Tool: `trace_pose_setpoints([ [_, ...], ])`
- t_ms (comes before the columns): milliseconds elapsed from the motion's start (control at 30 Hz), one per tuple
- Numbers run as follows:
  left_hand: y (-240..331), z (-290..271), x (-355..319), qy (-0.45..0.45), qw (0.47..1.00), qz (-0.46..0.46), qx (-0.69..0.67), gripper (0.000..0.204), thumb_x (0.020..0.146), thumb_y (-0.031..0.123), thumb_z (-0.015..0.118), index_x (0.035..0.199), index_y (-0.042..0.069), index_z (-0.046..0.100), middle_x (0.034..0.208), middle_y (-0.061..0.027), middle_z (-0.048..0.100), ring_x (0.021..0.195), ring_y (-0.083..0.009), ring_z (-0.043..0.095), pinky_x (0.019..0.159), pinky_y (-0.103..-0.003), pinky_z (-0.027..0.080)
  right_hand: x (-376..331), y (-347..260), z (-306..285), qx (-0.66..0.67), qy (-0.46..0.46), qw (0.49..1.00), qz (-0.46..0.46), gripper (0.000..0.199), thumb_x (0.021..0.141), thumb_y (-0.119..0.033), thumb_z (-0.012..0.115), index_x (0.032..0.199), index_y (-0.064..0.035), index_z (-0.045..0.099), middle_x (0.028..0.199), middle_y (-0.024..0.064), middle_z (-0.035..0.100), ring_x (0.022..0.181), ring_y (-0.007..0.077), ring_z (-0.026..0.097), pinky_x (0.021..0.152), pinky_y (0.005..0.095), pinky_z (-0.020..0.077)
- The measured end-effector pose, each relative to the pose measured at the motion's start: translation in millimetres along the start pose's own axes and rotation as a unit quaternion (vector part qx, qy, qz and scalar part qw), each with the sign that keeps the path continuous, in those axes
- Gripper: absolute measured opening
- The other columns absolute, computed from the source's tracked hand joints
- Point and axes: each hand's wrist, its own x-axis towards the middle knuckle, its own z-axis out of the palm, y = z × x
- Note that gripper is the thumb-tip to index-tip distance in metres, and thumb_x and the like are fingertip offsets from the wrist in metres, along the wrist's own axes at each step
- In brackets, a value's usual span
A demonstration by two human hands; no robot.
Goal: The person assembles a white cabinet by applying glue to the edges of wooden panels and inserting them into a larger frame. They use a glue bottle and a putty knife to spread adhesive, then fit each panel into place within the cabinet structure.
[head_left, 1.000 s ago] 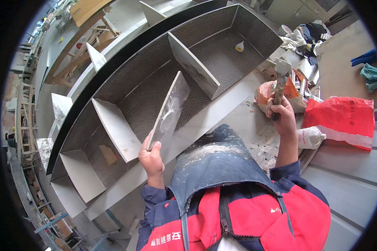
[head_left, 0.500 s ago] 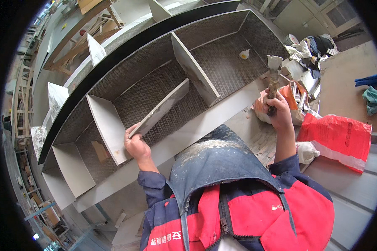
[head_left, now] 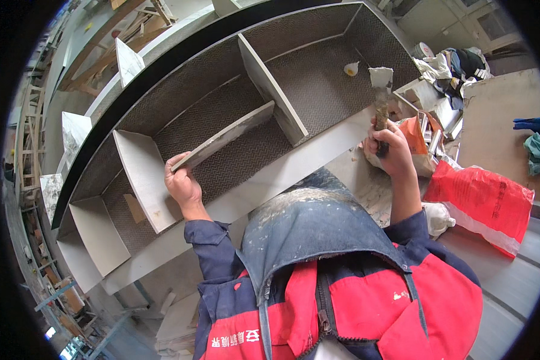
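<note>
My left hand [head_left: 185, 186] grips the near end of a narrow light panel [head_left: 227, 135], fingers wrapped over its edge. The panel slants across the middle compartment of a long curved cabinet frame [head_left: 336, 147], its far end beside an upright divider [head_left: 271, 90]. I cannot tell whether it touches the cabinet's bottom. In my right hand [head_left: 393, 149], a worn putty knife [head_left: 381, 111] points upward, its broad blade coated with pale residue. It is held in front of the cabinet's right end. Another pale divider [head_left: 144, 177] stands just left of my left hand.
A small white, yellow-centred item [head_left: 351, 69] lies in the right compartment, a brown scrap [head_left: 134, 208] in a left one. To the right are a red-and-white bag [head_left: 477, 204], an orange bag [head_left: 413, 133], a white bottle [head_left: 438, 218] and piled cloths [head_left: 456, 66].
My left hand and the panel have shifted slightly left and up. The putty knife has moved a little left, its blade now tilted more to the left. The whole view has shifted slightly.
</note>
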Motion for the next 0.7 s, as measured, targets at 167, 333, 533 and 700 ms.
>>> trace_pose_setpoints([
  [167, -4.8, 3.6, 3.4, -0.019, 1.0, 0.002, -0.012, 0.037, 0.072, -0.014, 0.04, 0.097, -0.004, 0.066, 0.102, -0.018, 0.07, 0.098, -0.0257, 0.067, 0.095, -0.034, 0.053, 14.5, 12.1, 13.3, -0.007, -0.006, 1.0, 0.017, 0.027, 0.086, -0.005, 0.06, 0.113, -0.0017, 0.056, 0.081, 0.0037, 0.055, 0.064, 0.0137, 0.053, 0.059, 0.0274, 0.0431],
  [333, -1.5, -0.5, 2.4, -0.011, 1.0, -0.003, -0.018, 0.038, 0.073, -0.016, 0.04, 0.098, -0.004, 0.066, 0.103, -0.0181, 0.071, 0.099, -0.0264, 0.067, 0.095, -0.036, 0.053, 47.1, 34.9, 41.6, -0.061, -0.047, 0.996, 0.053, 0.019, 0.087, -0.006, 0.061, 0.106, -0.0022, 0.058, 0.086, 0.0068, 0.062, 0.068, 0.0148, 0.058, 0.063, 0.0293, 0.0485],
  [533, -0.7, 5.4, 6.5, -0.021, 1.0, -0.008, -0.007, 0.037, 0.074, -0.016, 0.041, 0.098, -0.003, 0.066, 0.103, -0.0175, 0.071, 0.099, -0.0257, 0.067, 0.095, -0.036, 0.054, 95.8, 68.2, 89.1, -0.112, -0.084, 0.99, 0.012, 0.017, 0.088, -0.003, 0.059, 0.104, 0.0002, 0.061, 0.107, 0.0119, 0.07, 0.085, 0.0152, 0.063, 0.077, 0.0304, 0.0521],
  [700, -3.4, 4.6, 8.0, -0.013, 1.0, -0.012, -0.008, 0.036, 0.075, -0.016, 0.041, 0.098, -0.002, 0.066, 0.102, -0.0169, 0.071, 0.097, -0.0248, 0.067, 0.093, -0.035, 0.054, 112.9, 69.7, 109.5, -0.121, -0.109, 0.987, -0.01, 0.016, 0.088, -0.002, 0.059, 0.104, 0.0008, 0.062, 0.113, 0.0115, 0.071, 0.087, 0.012, 0.062, 0.078, 0.0292, 0.0516],
])
